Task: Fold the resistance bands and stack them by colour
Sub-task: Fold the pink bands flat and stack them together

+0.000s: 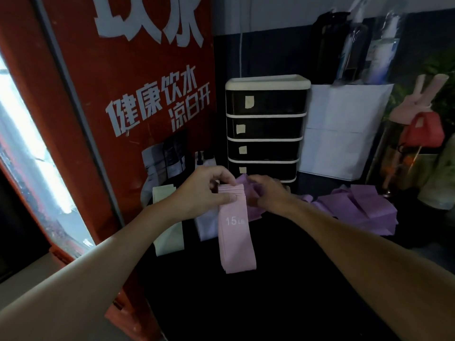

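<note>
My left hand [204, 193] pinches the top of the folded pink bands [236, 230], marked 15 LB, over the dark table [270, 303], while my right hand [268, 193] curls into a purple band [253, 207] just behind. On so slight a pinch the layers could fan apart or slide onto the lilac stack [206, 227] alongside. The green stack [167, 237], purple heap [357, 205] and drawer unit [266, 126] hem the spot in.

Pink band [236, 230], pinched in my left hand [204, 190]: matt, smooth, rubbery layers with white print. Purple bands [364, 205], some gripped by my right hand [268, 193]: equally matt, creased. Drawers [266, 129]: glossy dark plastic fronts, cream plastic frame, paper labels. Bag [344, 129]: matt white paper, fold-lined. Cabinet [123, 94]: glossy red, scuffed. Table [270, 303]: matt black.
</note>
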Available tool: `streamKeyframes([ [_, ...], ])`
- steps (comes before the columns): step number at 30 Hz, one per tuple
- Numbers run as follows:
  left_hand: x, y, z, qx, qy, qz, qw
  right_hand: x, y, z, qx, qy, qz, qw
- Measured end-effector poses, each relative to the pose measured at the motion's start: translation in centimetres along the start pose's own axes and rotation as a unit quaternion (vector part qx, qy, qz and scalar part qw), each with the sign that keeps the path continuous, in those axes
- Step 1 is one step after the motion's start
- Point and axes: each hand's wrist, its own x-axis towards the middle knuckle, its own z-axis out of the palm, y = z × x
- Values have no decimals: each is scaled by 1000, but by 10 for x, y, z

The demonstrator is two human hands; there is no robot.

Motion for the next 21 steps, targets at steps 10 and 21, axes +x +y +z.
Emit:
streamKeyframes([
  [10, 15, 0, 3, -13, -4, -8, 1000, 9, 35, -8, -10, 59, -57, 997],
  [21, 46, 39, 17, -13, -14, 30, 999, -56, 93, -104, -104, 73, 133, 983],
])
